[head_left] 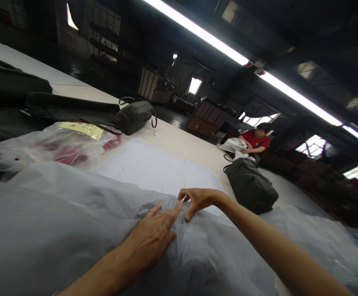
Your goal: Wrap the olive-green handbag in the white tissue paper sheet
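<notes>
A large sheet of translucent greyish plastic, loose and wrinkled, spreads across the front of the table; whether it is a bag or a flat sheet I cannot tell. Something darker shows dimly beneath it. My left hand lies on the plastic with fingers stretched forward. Just right of its fingertips is my right hand, bent at the wrist, its fingers curved over the plastic's far edge and its thumb apart from them. The two hands nearly touch where the plastic is gathered into folds. Beyond them lies thin white paper.
Dark green bags stand on the long table: one handbag at the back, another at right. A clear plastic bundle with a yellow label sits left. More plastic lies right. Farther off, a person handles white material.
</notes>
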A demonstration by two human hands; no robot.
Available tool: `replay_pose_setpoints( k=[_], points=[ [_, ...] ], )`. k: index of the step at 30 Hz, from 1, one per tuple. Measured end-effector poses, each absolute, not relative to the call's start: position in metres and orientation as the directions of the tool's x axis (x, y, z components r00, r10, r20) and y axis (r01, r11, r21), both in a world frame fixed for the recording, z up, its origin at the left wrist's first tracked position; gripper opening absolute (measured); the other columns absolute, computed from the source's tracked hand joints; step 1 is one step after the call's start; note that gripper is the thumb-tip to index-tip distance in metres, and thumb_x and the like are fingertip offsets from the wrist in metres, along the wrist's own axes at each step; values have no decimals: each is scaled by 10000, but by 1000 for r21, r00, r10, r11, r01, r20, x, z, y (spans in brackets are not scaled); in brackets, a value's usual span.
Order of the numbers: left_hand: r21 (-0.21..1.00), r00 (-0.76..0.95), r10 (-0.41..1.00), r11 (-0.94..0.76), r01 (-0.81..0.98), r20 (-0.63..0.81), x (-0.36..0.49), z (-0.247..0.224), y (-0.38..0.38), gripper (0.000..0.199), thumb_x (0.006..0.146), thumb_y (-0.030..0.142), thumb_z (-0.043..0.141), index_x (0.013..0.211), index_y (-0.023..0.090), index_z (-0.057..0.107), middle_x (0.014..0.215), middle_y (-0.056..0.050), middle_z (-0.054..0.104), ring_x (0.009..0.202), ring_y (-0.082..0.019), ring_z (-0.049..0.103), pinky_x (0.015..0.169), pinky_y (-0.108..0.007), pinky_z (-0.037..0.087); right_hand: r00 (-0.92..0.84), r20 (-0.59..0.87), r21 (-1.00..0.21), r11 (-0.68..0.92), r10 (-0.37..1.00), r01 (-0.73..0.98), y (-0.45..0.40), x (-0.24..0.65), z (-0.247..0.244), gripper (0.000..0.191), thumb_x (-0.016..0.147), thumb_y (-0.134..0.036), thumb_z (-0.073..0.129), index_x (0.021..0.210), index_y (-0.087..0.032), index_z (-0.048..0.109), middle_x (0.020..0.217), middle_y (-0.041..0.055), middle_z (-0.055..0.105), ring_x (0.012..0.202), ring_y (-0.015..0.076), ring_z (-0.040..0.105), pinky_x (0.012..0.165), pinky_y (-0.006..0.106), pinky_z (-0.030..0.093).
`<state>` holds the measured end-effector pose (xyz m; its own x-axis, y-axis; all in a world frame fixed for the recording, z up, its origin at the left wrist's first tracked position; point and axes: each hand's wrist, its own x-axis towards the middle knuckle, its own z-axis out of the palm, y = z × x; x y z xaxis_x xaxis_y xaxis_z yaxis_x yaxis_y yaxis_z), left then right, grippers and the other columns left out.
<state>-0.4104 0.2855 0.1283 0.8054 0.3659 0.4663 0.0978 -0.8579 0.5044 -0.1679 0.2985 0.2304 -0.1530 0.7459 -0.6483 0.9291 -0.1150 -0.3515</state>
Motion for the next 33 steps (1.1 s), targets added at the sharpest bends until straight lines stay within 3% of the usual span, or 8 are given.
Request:
replay_pose_setpoints(
  k=[6, 11, 15, 19, 22, 25, 29, 33],
  points=[
    [501, 806, 362, -860, 95, 469, -412, 127, 285, 857, 895, 93, 478, 1526, 284, -69, 1455, -75, 491, 1315, -238, 490, 1157, -521, 322, -248, -568, -652, -244, 785, 718, 296, -133, 186, 832, 636, -613, 759, 1328, -209, 538, 1354, 99, 577, 1233, 272, 536, 1037, 402, 428],
    [538, 816, 358, -840, 70, 453, -412, 125, 288, 864, 899, 106, 478, 1520, 308, -87, 1459, -66, 489, 1323, -229, 480, 1181, -522, 275, 275, -306, -453, -394, 911, 800, 271, -130, 213, 613, 810, -475, 646, 1298, -113, 563, 1349, 187, 575, 1223, 316, 550, 1082, 491, 380],
    [559, 815, 372, -826, 72, 445, -412, 128, 288, 803, 909, 110, 470, 1527, 275, -16, 1456, -87, 489, 1327, -228, 474, 1182, -534, 257, 245, 54, -434, -198, 968, 879, 217, -182, 237, 536, 952, -555, 389, 1335, -218, 553, 1411, 90, 548, 1331, 261, 470, 1156, 445, 332],
    [547, 828, 380, -830, 108, 414, -410, 134, 283, 695, 912, 144, 494, 1513, 196, 148, 1508, -123, 416, 1364, -244, 426, 1180, -519, 267, -3, 31, -223, 9, 1000, 975, 174, -234, 202, 756, 897, -631, 471, 1513, -236, 279, 1575, 73, 291, 1456, 284, 264, 1219, 503, 213],
    [548, 832, 394, -825, 134, 390, -411, 146, 285, 625, 923, 196, 515, 1485, 154, 245, 1487, -143, 440, 1341, -255, 455, 1161, -481, 315, -51, 31, -102, 54, 998, 993, 172, -242, 167, 793, 903, -639, 448, 1521, -190, 236, 1580, 103, 256, 1463, 300, 231, 1217, 540, 197],
    [482, 846, 352, -866, 132, 402, -430, 166, 298, 550, 930, 236, 543, 1440, 155, 354, 1432, -138, 508, 1302, -250, 498, 1110, -419, 390, -56, 47, -68, 59, 997, 996, 181, -236, 154, 762, 918, -635, 418, 1516, -194, 251, 1573, 109, 272, 1458, 302, 244, 1211, 551, 207],
    [324, 833, 369, -914, 245, 412, -492, 186, 331, 501, 893, 372, 643, 1346, 218, 492, 1426, -121, 518, 1358, -293, 425, 1152, -509, 279, -50, 26, -77, 52, 998, 996, 184, -236, 163, 770, 916, -663, 389, 1511, -191, 264, 1567, 113, 285, 1460, 290, 239, 1215, 548, 186],
    [416, 813, 491, -840, 348, 312, -554, 182, 363, 471, 779, 504, 733, 1143, 230, 616, 1220, -86, 655, 1204, -314, 556, 1080, -466, 352, -31, 13, -105, 32, 999, 994, 183, -244, 172, 790, 905, -687, 378, 1508, -186, 278, 1564, 122, 294, 1460, 284, 243, 1219, 545, 165]
  ],
)
